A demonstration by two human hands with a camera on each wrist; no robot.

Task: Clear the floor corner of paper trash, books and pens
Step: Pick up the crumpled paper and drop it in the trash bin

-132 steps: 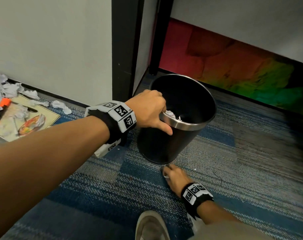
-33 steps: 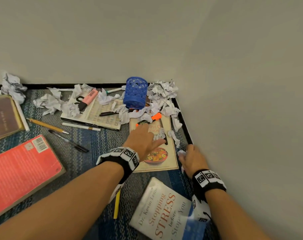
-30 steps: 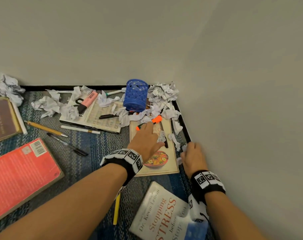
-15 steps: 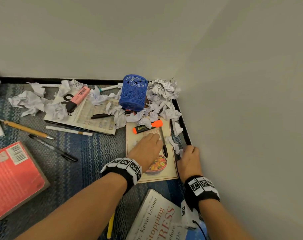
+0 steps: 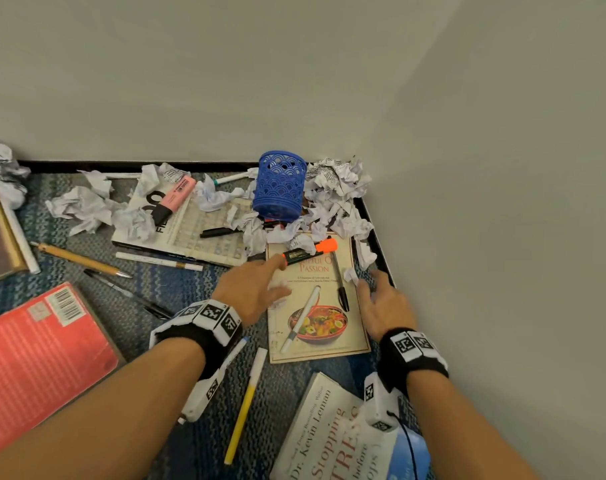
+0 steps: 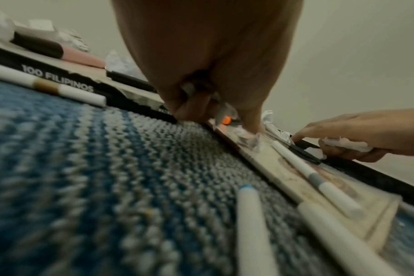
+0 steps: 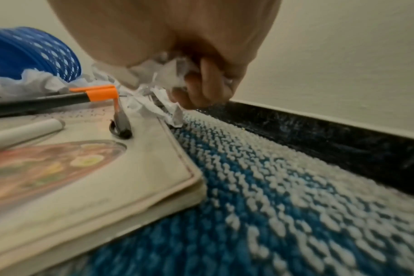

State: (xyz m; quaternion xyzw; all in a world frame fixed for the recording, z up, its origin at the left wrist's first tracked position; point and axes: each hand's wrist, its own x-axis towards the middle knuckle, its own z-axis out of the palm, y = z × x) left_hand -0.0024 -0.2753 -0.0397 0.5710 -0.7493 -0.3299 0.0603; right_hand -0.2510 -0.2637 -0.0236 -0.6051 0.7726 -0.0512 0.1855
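Both hands clutch crumpled white paper scraps (image 7: 168,74): left hand (image 5: 251,292), right hand (image 5: 381,308).

pens (image 5: 339,284) on cookbook (image 5: 343,337), holder (image 5: 279,187) behind

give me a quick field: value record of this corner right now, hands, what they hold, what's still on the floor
place: carpeted floor corner against two walls
left hand: over the cookbook, one finger stretched to the orange highlighter, crumpled paper under its fingers
right hand: by the baseboard, grips a wad of paper scraps
on the cookbook: white pen, black pen
pen cup: blue, ringed by paper balls
still on floor: red book, stress book, yellow pen, pencil
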